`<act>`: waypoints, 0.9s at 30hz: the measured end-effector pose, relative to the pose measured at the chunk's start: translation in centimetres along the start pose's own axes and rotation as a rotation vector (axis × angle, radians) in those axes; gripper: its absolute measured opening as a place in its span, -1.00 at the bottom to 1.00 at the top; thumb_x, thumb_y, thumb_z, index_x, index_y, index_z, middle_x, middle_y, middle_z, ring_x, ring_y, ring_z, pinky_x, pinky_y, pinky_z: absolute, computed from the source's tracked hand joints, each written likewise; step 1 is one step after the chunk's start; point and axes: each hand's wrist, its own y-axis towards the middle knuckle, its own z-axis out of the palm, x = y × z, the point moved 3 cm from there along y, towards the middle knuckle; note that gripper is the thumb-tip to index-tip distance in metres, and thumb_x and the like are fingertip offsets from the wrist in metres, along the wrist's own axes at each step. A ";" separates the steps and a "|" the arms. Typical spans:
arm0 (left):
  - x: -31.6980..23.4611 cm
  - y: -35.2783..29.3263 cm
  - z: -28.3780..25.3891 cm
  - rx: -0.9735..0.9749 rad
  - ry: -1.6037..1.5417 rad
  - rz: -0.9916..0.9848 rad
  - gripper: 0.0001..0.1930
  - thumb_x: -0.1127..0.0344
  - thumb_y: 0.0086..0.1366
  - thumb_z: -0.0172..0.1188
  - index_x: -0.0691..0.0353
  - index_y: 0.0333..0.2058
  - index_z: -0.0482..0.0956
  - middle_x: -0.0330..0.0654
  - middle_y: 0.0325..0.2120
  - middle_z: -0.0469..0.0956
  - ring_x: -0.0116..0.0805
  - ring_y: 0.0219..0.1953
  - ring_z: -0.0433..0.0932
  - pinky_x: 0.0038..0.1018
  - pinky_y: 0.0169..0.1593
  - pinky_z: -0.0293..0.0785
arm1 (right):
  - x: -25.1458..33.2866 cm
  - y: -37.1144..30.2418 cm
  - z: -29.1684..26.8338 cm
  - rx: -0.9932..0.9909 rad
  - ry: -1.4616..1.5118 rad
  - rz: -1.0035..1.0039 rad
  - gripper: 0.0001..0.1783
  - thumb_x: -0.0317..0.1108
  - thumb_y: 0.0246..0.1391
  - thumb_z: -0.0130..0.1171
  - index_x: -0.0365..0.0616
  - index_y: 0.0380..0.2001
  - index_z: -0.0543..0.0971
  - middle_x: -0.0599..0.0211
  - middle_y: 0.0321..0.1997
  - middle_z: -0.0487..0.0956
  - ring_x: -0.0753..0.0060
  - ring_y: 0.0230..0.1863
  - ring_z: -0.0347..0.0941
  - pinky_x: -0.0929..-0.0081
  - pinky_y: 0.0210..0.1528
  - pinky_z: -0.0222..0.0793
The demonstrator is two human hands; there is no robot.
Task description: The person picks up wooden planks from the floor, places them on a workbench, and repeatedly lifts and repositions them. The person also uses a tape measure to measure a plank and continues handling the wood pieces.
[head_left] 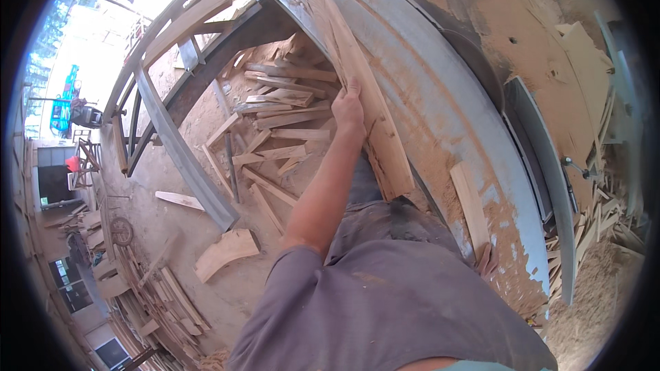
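A long, pale wooden plank (368,89) with a rough, split left edge lies along the near edge of a metal machine table (426,89). My left hand (349,106) is closed around that left edge, about midway along, with its thumb on top. To the right, a shorter wooden strip (469,206) rests on the sawdust-covered table. Its near end touches the fingers of my right hand (487,262), which look stretched out. My torso hides the rest of that hand and its arm.
Sawn offcuts (292,96) are heaped on the floor left of the table. A metal frame (161,130) stands at the upper left. A curved wood piece (227,254) lies nearer me. Right of the table are an upright metal plate (550,172), a sawdust-covered board (536,48) and scrap wood.
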 end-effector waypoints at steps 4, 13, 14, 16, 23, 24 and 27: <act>4.0 -2.8 0.6 -0.109 0.073 0.083 -0.47 0.05 0.49 0.27 0.46 0.14 0.53 -0.04 -0.03 0.65 -0.25 -0.08 0.65 -0.33 0.05 0.59 | -2.6 -3.2 -1.5 0.069 -0.005 0.059 -0.35 -0.15 0.30 -0.10 -0.24 0.36 0.46 -0.02 0.34 0.45 -0.20 0.32 0.38 -0.14 0.37 0.27; 7.7 -10.8 4.0 0.113 0.256 0.005 -0.47 0.15 0.29 0.45 0.35 0.10 0.52 -0.13 -0.11 0.64 -0.26 -0.17 0.66 -0.28 -0.14 0.59 | -5.4 -8.8 -4.9 0.117 0.050 0.130 -0.35 -0.27 0.26 -0.11 -0.23 0.40 0.38 -0.12 0.37 0.39 -0.27 0.40 0.27 -0.23 0.43 0.15; 8.3 -11.8 4.8 0.133 0.236 -0.058 -0.47 0.16 0.28 0.46 0.34 0.10 0.52 -0.14 -0.11 0.64 -0.26 -0.18 0.66 -0.28 -0.17 0.59 | -5.5 -9.4 -5.7 0.131 0.040 0.161 -0.35 -0.28 0.25 -0.11 -0.24 0.40 0.38 -0.13 0.38 0.38 -0.28 0.41 0.26 -0.23 0.44 0.14; 8.0 -14.9 6.6 0.168 0.205 -0.192 -0.47 0.19 0.27 0.48 0.31 0.11 0.52 -0.14 -0.11 0.64 -0.26 -0.20 0.66 -0.27 -0.23 0.59 | -5.9 -10.3 -7.0 0.177 0.055 0.199 -0.33 -0.38 0.20 -0.09 -0.27 0.40 0.37 -0.14 0.41 0.35 -0.31 0.45 0.20 -0.24 0.46 0.11; 9.7 -21.8 7.6 0.162 0.160 -0.203 -0.48 0.23 0.30 0.46 0.20 0.14 0.44 -0.15 -0.08 0.58 -0.19 -0.23 0.64 -0.26 -0.25 0.61 | -7.5 -13.4 -10.2 0.172 0.084 0.238 -0.32 -0.35 0.16 -0.08 -0.20 0.38 0.41 -0.10 0.40 0.36 -0.30 0.42 0.24 -0.22 0.45 0.12; 10.3 -22.7 7.3 0.148 0.145 -0.180 -0.46 0.23 0.31 0.46 0.19 0.16 0.42 -0.15 -0.07 0.58 -0.19 -0.22 0.64 -0.24 -0.24 0.61 | -7.5 -13.2 -11.0 0.151 0.108 0.225 -0.33 -0.36 0.16 -0.07 -0.18 0.38 0.42 -0.10 0.38 0.38 -0.33 0.40 0.26 -0.23 0.44 0.15; 11.2 -25.2 7.5 0.208 0.118 -0.189 -0.44 0.25 0.32 0.44 0.19 0.19 0.40 -0.13 0.03 0.54 -0.13 -0.04 0.62 -0.10 -0.07 0.61 | -8.0 -14.4 -11.5 0.155 0.047 0.248 -0.32 -0.34 0.14 -0.06 -0.18 0.37 0.43 -0.10 0.37 0.39 -0.32 0.38 0.29 -0.23 0.43 0.17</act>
